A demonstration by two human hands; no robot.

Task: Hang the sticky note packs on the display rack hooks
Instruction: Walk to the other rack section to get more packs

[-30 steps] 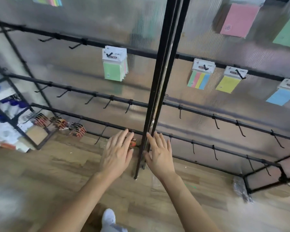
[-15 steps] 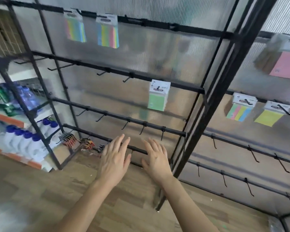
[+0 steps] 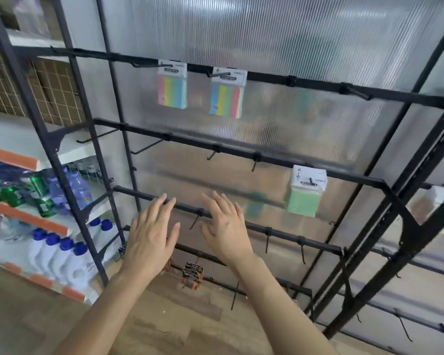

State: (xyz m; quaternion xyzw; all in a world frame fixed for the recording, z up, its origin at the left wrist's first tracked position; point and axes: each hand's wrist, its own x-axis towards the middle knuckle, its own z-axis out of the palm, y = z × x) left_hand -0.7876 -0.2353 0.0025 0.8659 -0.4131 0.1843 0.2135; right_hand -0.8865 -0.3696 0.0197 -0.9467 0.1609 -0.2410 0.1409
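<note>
Head view: we hold our left hand (image 3: 149, 239) and right hand (image 3: 226, 226) flat before the display rack (image 3: 190, 142), fingers (image 3: 156, 213) straight, apart and empty, probably to choose a free hook (image 3: 195, 219), while sticky note packs (image 3: 172, 90) hang at twelve and a green pack (image 3: 304, 201) at two o'clock.

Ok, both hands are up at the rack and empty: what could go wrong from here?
The left hand and right hand flank a bare hook jutting from the bar; a careless reach could jab a finger. Neither holds a pack and no loose one is in view, so hanging may stall. The green pack hangs to the right of the right hand; a sweep could knock it off.
</note>
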